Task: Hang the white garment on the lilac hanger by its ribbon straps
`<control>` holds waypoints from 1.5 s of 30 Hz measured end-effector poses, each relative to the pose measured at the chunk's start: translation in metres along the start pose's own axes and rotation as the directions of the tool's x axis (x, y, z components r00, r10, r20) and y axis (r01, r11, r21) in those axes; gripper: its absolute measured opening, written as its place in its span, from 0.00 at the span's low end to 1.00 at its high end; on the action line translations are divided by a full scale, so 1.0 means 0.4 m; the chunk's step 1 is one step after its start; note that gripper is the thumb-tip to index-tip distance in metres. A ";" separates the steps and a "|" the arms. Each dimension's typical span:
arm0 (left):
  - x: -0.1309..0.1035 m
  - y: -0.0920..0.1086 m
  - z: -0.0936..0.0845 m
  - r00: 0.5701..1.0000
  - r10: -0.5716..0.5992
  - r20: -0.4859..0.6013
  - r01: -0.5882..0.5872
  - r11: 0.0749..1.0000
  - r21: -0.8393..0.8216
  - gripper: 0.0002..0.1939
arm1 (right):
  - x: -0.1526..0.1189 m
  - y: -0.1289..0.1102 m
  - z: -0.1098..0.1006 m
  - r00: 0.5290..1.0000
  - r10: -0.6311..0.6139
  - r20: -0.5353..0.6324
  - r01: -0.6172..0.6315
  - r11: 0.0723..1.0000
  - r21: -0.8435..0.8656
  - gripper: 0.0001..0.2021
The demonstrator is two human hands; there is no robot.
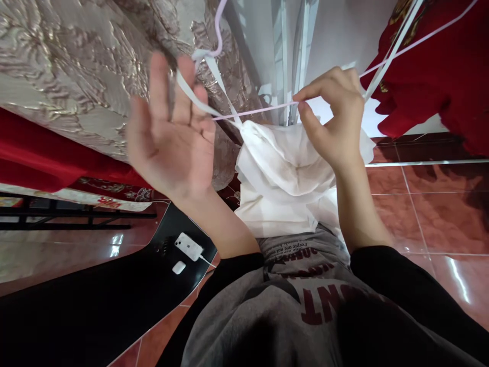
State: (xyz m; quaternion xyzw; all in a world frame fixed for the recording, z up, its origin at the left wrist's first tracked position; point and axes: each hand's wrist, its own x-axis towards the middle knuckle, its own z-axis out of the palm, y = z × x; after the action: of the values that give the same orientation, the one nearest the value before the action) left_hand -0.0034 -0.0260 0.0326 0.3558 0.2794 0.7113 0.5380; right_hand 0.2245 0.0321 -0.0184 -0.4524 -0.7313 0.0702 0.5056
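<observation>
The right hand (340, 122) pinches the lilac cord (263, 108) beyond the far side of the white fabric (286, 163). The left hand (178, 140) is open, fingers extended, at left. The fabric lies between the forearms (357, 204).

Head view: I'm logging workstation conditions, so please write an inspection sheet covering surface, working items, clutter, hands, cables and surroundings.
Surface: glossy black tabletop, lower left.
Working items: white cloth ahead of the wearer, white straps above it, and a lilac cord stretched across.
Clutter: phone and small white case on the tabletop.
Hands: left hand open, blurred, strap contact unclear; right hand pinching the cord.
Cables: white cable at the phone; far end hidden.
Surroundings: embossed fabric left, red cloth right, tiled floor.
</observation>
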 end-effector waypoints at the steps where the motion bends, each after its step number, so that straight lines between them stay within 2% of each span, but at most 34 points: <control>1: 0.002 0.014 0.012 0.998 0.035 0.050 -0.033 0.999 -0.036 0.32 | -0.008 -0.003 0.004 1.000 0.000 -0.026 0.000 1.000 0.009 0.13; 2: 0.006 0.022 0.019 0.992 0.094 0.078 -0.090 0.994 -0.057 0.35 | -0.016 -0.005 0.006 0.999 -0.002 -0.042 0.003 1.000 0.017 0.13; 4: 0.021 0.019 0.020 0.966 0.252 0.060 -0.249 0.967 -0.054 0.34 | -0.025 -0.009 0.007 0.998 -0.008 -0.056 0.010 1.000 0.023 0.13; 7: 0.041 -0.023 -0.006 0.876 0.471 -0.100 -0.463 0.881 0.099 0.21 | -0.028 -0.009 0.005 0.998 -0.010 -0.056 0.010 1.000 0.000 0.12; 9: 0.048 -0.059 -0.025 0.817 0.529 -0.230 -0.492 0.847 0.199 0.14 | -0.029 -0.008 0.007 0.998 -0.010 -0.062 0.009 1.000 -0.013 0.11; 10: 0.049 -0.075 -0.031 0.814 0.505 -0.287 -0.459 0.862 0.217 0.14 | -0.031 -0.008 0.010 0.997 -0.018 -0.070 0.017 1.000 -0.009 0.11; 12: 0.050 -0.104 -0.034 0.873 0.364 -0.326 -0.316 0.929 0.191 0.11 | -0.037 -0.012 0.014 0.996 -0.038 -0.085 0.038 0.999 0.005 0.11; 14: 0.049 -0.127 -0.022 0.950 0.201 -0.240 -0.167 0.974 0.154 0.13 | -0.042 -0.022 0.013 0.995 -0.050 -0.085 0.052 0.999 0.017 0.12; 15: 0.049 -0.137 -0.013 0.972 0.154 -0.180 -0.128 0.981 0.147 0.13 | -0.043 -0.029 0.008 0.996 -0.057 -0.063 0.059 0.998 0.026 0.12; 17: 0.049 -0.155 0.004 0.985 0.143 -0.097 -0.129 0.982 0.138 0.12 | -0.042 -0.042 -0.009 0.996 -0.091 -0.014 0.092 0.993 0.078 0.13; 18: 0.049 -0.162 0.011 0.982 0.169 -0.083 -0.158 0.979 0.128 0.11 | -0.040 -0.044 -0.020 0.991 -0.126 -0.053 0.131 0.985 0.113 0.13; 20: 0.049 -0.170 0.017 0.977 0.205 -0.065 -0.197 0.975 0.102 0.10 | -0.036 -0.037 -0.044 0.944 -0.150 -0.294 0.193 0.973 0.125 0.12; 22: 0.050 -0.172 0.015 0.979 0.203 -0.027 -0.201 0.977 0.066 0.12 | -0.038 -0.010 -0.062 0.839 -0.044 -0.542 0.113 0.989 0.095 0.13; 23: 0.051 -0.171 0.012 0.979 0.201 -0.015 -0.200 0.979 0.047 0.12 | -0.041 0.009 -0.066 0.811 0.039 -0.584 0.037 0.992 0.117 0.16; 25: 0.052 -0.170 0.009 0.977 0.211 -0.019 -0.210 0.977 0.032 0.12 | -0.052 0.052 -0.062 0.857 0.194 -0.477 -0.089 0.968 0.233 0.23; 26: 0.053 -0.171 0.008 0.975 0.221 -0.031 -0.220 0.975 0.034 0.11 | -0.058 0.071 -0.056 0.886 0.226 -0.405 -0.109 0.951 0.291 0.25; 29: 0.051 -0.180 0.014 0.980 0.198 -0.030 -0.197 0.980 0.038 0.11 | -0.070 0.098 -0.029 0.922 0.222 -0.318 -0.097 0.926 0.365 0.16; 32: 0.042 -0.188 0.029 0.981 0.194 -0.023 -0.192 0.979 0.070 0.10 | -0.071 0.086 -0.016 0.936 0.220 -0.274 -0.122 0.935 0.332 0.04; 35: 0.031 -0.185 0.043 0.965 0.262 -0.018 -0.259 0.961 0.094 0.13 | -0.065 0.063 -0.028 0.948 0.220 -0.232 -0.150 0.947 0.284 0.05; 38: 0.029 -0.181 0.046 0.961 0.275 0.023 -0.275 0.960 0.058 0.15 | -0.062 0.033 -0.065 0.929 0.232 -0.289 -0.160 0.955 0.251 0.06; 40: 0.033 -0.186 0.044 0.960 0.279 0.002 -0.278 0.957 0.088 0.13 | -0.064 -0.003 -0.109 0.927 0.229 -0.297 -0.175 0.965 0.196 0.08; 43: 0.043 -0.201 0.040 0.955 0.292 -0.055 -0.285 0.952 0.111 0.10 | -0.071 -0.077 -0.197 0.953 0.284 -0.103 -0.285 0.959 0.006 0.10; 44: 0.046 -0.205 0.040 0.956 0.287 -0.066 -0.280 0.955 0.101 0.09 | -0.071 -0.100 -0.225 0.947 0.321 -0.013 -0.321 0.944 -0.076 0.11; 45: 0.049 -0.208 0.040 0.958 0.277 -0.071 -0.271 0.958 0.090 0.09 | -0.069 -0.117 -0.248 0.946 0.324 0.028 -0.320 0.942 -0.106 0.11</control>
State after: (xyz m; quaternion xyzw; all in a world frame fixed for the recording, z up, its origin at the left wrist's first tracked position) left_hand 0.0535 0.0152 -0.0189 0.3823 0.2776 0.7814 0.4076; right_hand 0.2786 -0.0505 0.0368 -0.5888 -0.6614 0.1255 0.4474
